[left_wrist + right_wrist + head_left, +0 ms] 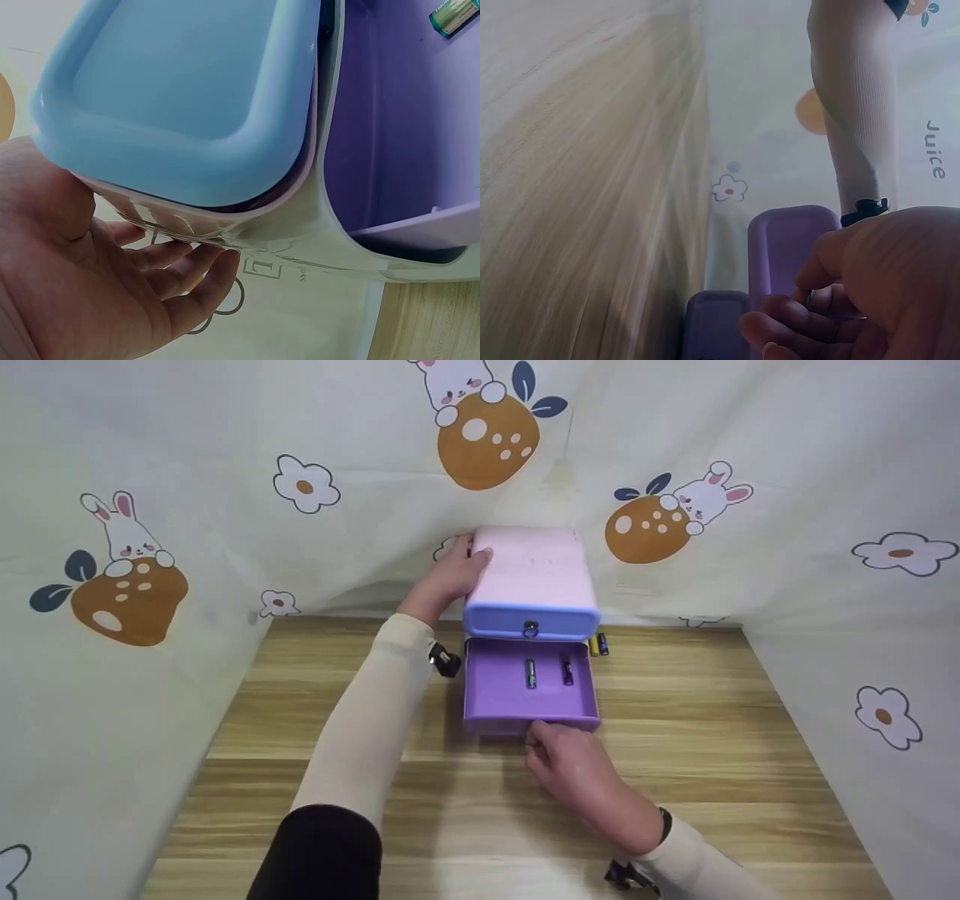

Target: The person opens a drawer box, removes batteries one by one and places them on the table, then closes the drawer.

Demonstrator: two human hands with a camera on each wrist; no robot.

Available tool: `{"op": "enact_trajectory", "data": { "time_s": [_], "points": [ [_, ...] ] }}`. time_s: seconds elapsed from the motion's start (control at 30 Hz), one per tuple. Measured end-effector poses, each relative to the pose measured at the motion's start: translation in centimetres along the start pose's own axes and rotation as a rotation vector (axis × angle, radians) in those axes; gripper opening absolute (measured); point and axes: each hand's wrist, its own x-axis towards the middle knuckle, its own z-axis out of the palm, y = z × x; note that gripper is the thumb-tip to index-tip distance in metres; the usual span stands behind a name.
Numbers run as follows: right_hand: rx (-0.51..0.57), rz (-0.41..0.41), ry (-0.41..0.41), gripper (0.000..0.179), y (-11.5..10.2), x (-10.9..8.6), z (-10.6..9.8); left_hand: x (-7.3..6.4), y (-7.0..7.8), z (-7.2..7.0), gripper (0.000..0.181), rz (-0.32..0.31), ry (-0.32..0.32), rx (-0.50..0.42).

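A small drawer cabinet (532, 562) with a pale pink top stands against the back wall. My left hand (456, 574) rests on its left side, thumb at the top edge, fingers fairly straight along the side. A purple drawer (495, 690) is pulled out below the blue drawer (495, 622), which is closed. Inside the purple drawer lie a green and silver battery (531, 673) and a dark battery (567, 669). At the drawer's front, my right hand (574, 765) pinches its ring pull (808, 298), mostly hidden by the fingers.
Beside the cabinet's right side, a yellow battery (594, 646) and a dark blue battery (604, 643) lie on the wooden tabletop (675, 720). Another purple drawer front (716, 322) shows lower down. Patterned cloth walls (360, 450) enclose the back and sides.
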Motion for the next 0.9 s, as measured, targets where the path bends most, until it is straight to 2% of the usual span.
{"op": "enact_trajectory", "data": {
  "time_s": [0.43, 0.63, 0.9],
  "points": [
    [0.012, -0.028, -0.004, 0.01, -0.1, -0.6, 0.2, -0.1, 0.0, 0.1, 0.072, 0.0, 0.006, -0.007],
    [0.009, -0.056, 0.029, 0.012, -0.1, -0.9, 0.3, -0.1, 0.0, 0.1, 0.072, 0.01, -0.01, -0.055],
    [0.001, -0.024, 0.016, 0.01, 0.0, -1.1, 0.5, 0.0, -0.1, 0.1, 0.072, 0.009, -0.009, -0.057]
  ]
}}
